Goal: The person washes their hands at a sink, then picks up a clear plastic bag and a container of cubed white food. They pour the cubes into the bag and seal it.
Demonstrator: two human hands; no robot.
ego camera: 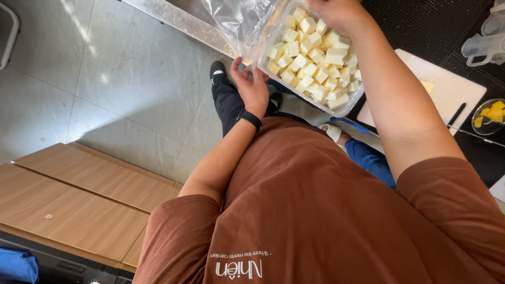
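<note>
Over the grey floor, the left hand [251, 87] pinches the clear tub [344, 108] of pale cubes [313, 58].

A white cutting board [452, 87] lies on the black mat [421, 26].

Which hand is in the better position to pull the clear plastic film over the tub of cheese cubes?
Probably the left hand: it already pinches the plastic film at the near corner of the tub. The right hand grips the far rim and steadies the tub.
</note>
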